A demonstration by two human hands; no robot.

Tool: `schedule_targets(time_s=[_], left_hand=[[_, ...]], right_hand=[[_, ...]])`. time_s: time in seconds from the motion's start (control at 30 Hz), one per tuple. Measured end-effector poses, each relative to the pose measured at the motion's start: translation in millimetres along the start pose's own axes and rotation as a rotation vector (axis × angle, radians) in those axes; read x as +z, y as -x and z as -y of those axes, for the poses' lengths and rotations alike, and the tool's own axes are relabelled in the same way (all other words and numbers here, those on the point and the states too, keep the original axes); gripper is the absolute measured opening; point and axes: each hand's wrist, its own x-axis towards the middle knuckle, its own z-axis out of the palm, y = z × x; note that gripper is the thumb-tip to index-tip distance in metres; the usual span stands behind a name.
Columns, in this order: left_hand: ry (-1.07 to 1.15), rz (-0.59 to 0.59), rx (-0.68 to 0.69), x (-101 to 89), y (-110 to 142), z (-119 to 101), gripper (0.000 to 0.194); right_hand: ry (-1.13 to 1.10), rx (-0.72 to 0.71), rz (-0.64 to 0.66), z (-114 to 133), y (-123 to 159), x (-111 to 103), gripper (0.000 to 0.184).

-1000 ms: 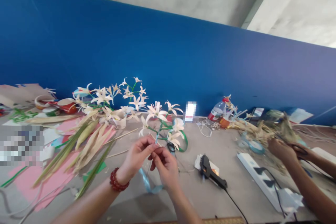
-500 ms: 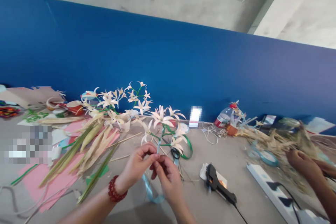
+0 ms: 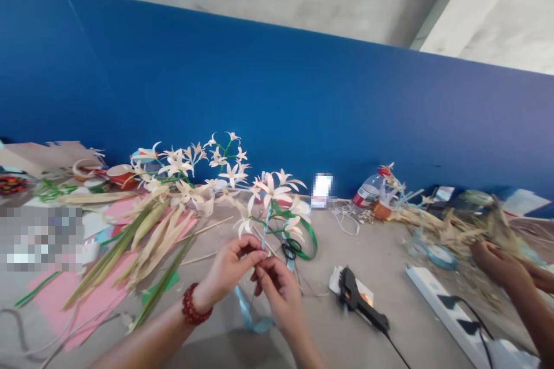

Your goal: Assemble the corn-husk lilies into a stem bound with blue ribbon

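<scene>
A spray of cream artificial flowers stands upright over my hands, its stem wrapped in light blue ribbon. My left hand, with a red bead bracelet at the wrist, pinches the stem between thumb and fingers. Touching it just below and to the right, my right hand is closed at the stem's lower part, where the blue ribbon hangs down in a loop onto the table. The fingertips partly hide where ribbon and stem meet. Behind the right hand lie black-handled scissors and a roll of green ribbon.
More cream flowers stand in a cup. Dried husks lie on pink paper at left. A black glue gun and white power strip are on the right. A co-worker's hands work at far right.
The flower spray has turned and tilted slightly in my fingers. Both hands keep their hold at nearly the same place, and the view has shifted a little.
</scene>
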Motion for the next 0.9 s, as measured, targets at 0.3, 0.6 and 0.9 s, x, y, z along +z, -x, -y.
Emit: schedule_targets(time_s=[0.3, 0.6, 0.9], left_hand=[[-0.025, -0.033, 0.007, -2.3, 0, 4, 0.016], [-0.004, 0.004, -0.023, -1.2, 4, 6, 0.016], [-0.019, -0.048, -0.019, -6.9, 6, -3, 0.015]], right_hand=[[-0.021, 0.075, 0.032, -7, 5, 1, 0.028], [-0.058, 0.099, 0.037, -11, 11, 2, 0.03], [-0.054, 0.114, 0.054, -22, 14, 8, 0.03]])
